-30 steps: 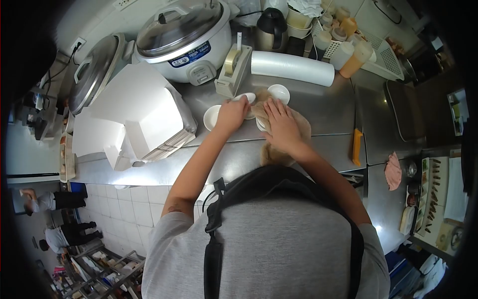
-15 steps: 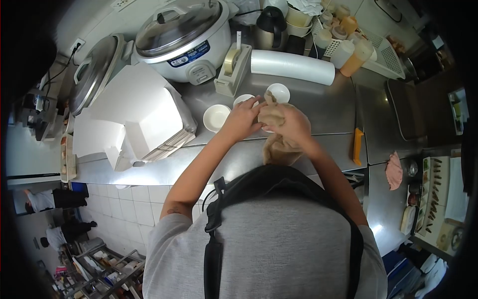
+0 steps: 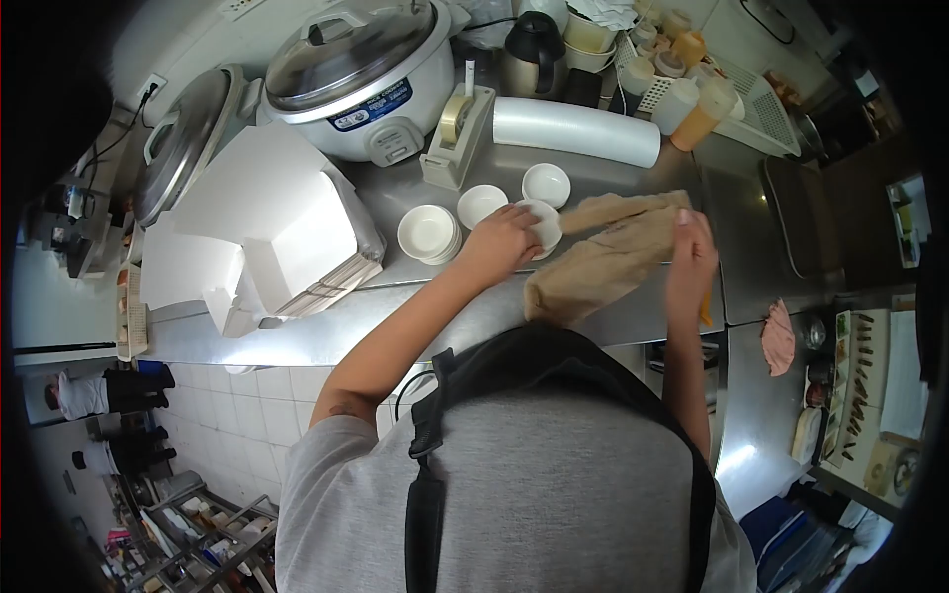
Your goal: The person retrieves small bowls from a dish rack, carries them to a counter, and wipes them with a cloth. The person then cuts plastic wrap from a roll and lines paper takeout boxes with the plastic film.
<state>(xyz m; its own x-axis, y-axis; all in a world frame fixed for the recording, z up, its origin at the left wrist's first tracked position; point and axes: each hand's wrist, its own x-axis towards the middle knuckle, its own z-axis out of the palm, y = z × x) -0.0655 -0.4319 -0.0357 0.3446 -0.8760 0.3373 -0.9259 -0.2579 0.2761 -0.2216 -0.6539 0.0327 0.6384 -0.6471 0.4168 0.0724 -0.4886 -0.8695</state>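
Observation:
My right hand [image 3: 692, 247] pinches one end of a tan cloth [image 3: 603, 259], which stretches out to the left over the counter's front edge. My left hand [image 3: 501, 240] grips the near-left rim of a small white bowl [image 3: 543, 233], fingers bent over its edge. Close by on the steel counter are two other small white bowls, one behind the left fingers [image 3: 481, 205] and one farther back [image 3: 547, 185]. Left of that hand stands a short stack of white bowls [image 3: 428, 233].
An open white cardboard box [image 3: 287, 257] rests on more flat boxes at left. Behind are a rice cooker [image 3: 395, 114], a tape dispenser [image 3: 460, 138], a plastic roll [image 3: 578, 131] and sauce bottles [image 3: 702, 114]. Two people [image 3: 89, 395] are at far left.
The cloth was bunched between both hands over the bowls. Now my right hand has pulled it right and spread it out, while my left hand has let it go and holds a bowl.

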